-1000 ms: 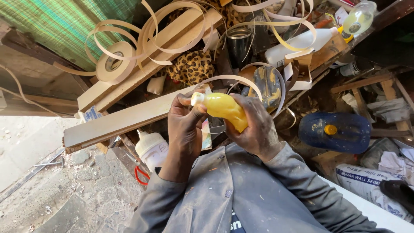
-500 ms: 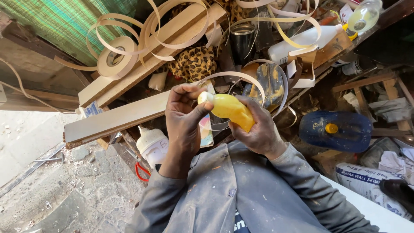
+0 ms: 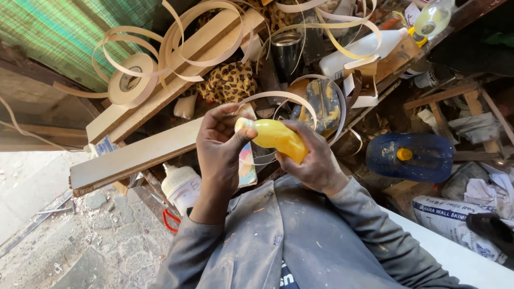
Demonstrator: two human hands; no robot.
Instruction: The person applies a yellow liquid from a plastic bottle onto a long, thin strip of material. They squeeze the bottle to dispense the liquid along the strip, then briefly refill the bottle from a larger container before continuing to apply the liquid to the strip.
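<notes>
Yellow bottle (image 3: 278,140) sits wrapped in the right hand (image 3: 313,160), left hand (image 3: 219,147) fingers pinching its cap.

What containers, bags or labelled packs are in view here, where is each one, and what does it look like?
Yellow squeeze bottle: centre, held in both hands, pale cap.
Blue jug: right, on its side, yellow cap.
White sack: lower right, dark print.
White bottle: below the plank, left of centre.
White jug: top right, lying down.
Clear bottle: top right corner, yellowish liquid.
</notes>
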